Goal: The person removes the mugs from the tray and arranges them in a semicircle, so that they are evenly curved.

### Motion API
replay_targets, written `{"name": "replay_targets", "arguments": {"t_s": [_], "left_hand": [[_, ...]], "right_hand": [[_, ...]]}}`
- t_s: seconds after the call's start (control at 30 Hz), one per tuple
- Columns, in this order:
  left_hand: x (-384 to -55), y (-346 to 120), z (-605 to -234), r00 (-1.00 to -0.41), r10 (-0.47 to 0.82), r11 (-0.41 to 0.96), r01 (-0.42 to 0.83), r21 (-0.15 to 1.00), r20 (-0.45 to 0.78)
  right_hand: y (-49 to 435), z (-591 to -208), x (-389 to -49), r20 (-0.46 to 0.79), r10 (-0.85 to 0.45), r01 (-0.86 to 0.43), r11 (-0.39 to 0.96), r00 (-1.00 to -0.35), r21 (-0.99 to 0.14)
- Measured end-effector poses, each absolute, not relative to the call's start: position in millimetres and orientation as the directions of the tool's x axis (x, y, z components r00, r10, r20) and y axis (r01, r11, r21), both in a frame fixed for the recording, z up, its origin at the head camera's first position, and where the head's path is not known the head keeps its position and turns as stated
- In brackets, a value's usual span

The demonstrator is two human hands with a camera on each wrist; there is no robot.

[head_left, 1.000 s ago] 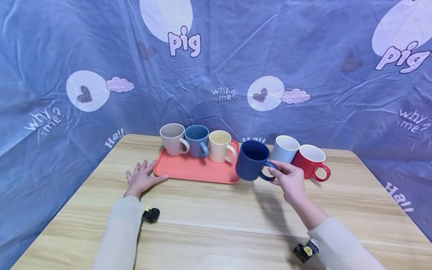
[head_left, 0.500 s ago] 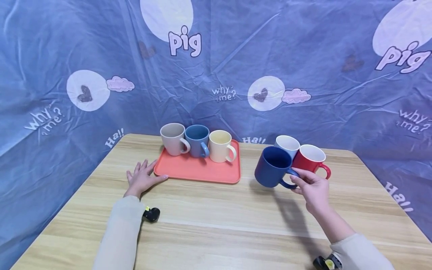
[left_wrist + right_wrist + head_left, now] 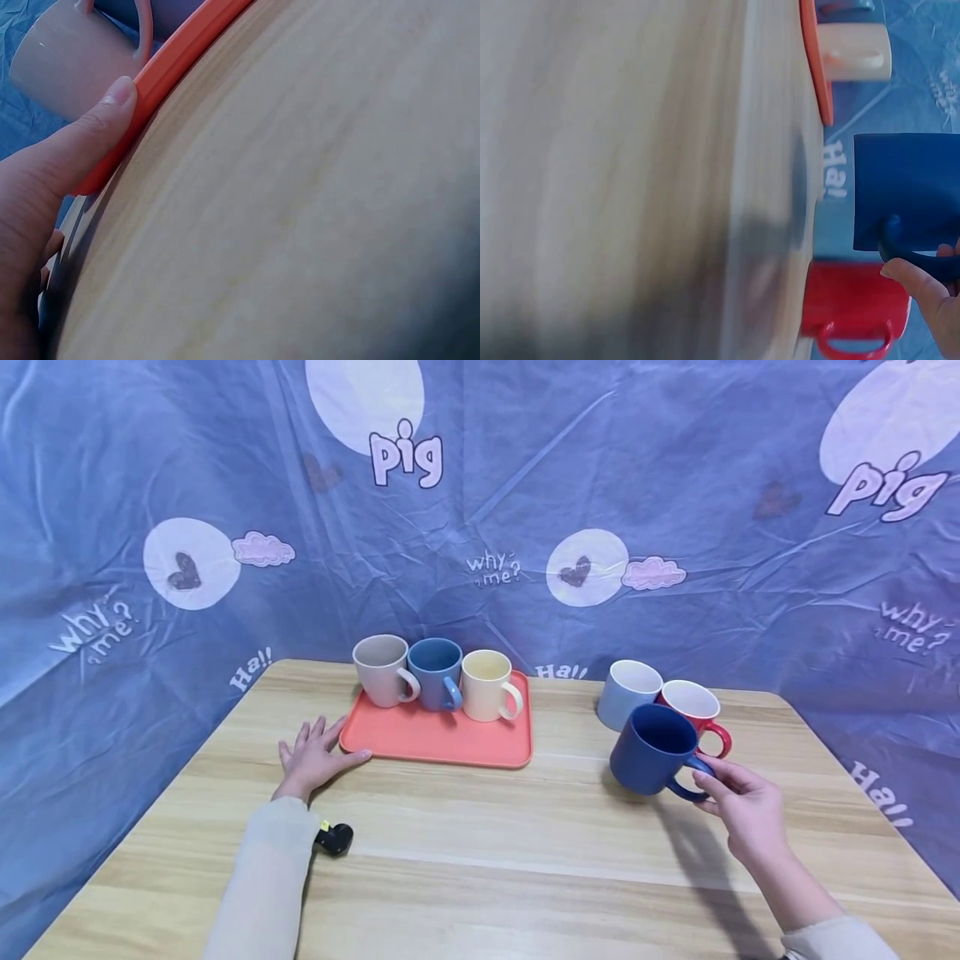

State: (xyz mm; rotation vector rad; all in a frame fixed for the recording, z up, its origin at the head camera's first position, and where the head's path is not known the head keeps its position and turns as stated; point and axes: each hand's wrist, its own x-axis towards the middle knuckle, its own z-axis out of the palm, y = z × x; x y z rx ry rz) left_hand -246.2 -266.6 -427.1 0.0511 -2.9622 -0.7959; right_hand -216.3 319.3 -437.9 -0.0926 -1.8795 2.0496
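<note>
My right hand (image 3: 750, 806) pinches the handle of a dark blue mug (image 3: 647, 756), which hangs above the table at the right; in the right wrist view a gap shows between the mug's base and the tabletop. My left hand (image 3: 311, 762) lies at the left front corner of a coral-red tray (image 3: 420, 739), fingers spread, its thumb (image 3: 116, 105) against the tray's rim. Along the tray's back stand a grey mug (image 3: 380, 675), a blue mug (image 3: 431, 681) and a cream mug (image 3: 483, 693), handles turned to the right.
Behind the dark blue mug stand a light blue mug (image 3: 621, 702) and a red mug (image 3: 708, 727), the red one partly hidden. Everything rests on a wood-grain table (image 3: 465, 860). A blue printed cloth (image 3: 480, 510) hangs close behind its back edge.
My right hand has carried the dark blue mug from the tray's right edge to the right and nearer, in front of the light blue and red mugs. The left hand stays at the tray.
</note>
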Motion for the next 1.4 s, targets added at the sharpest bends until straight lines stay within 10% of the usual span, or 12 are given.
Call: {"name": "replay_targets", "arguments": {"t_s": [1.4], "left_hand": [[-244, -267, -427, -0.997, -0.049, 0.869, -0.010, 0.495, 0.066]], "right_hand": [[347, -412, -173, 0.011, 0.485, -0.057, -0.080, -0.875, -0.995]]}}
